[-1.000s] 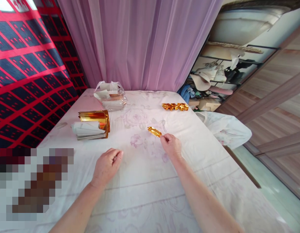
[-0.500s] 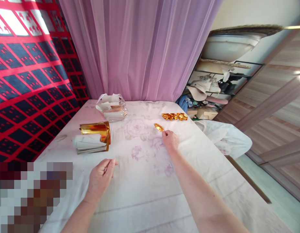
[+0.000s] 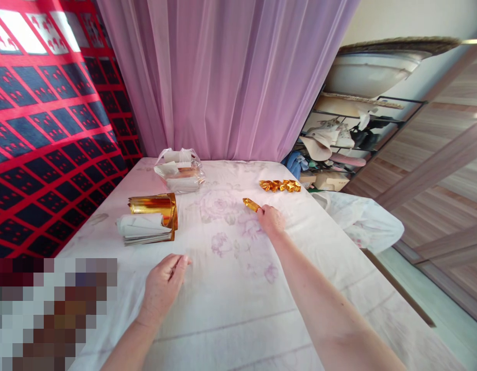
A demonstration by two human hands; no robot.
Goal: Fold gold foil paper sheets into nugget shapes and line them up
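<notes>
Head view: right hand fingertips pinched on folded gold foil piece, shiny, narrow, pointed, held low over floral sheet. Left hand flat, fingers loosely together, empty. No readable writing.

Bare sheet between hands; paper stack left.
</notes>
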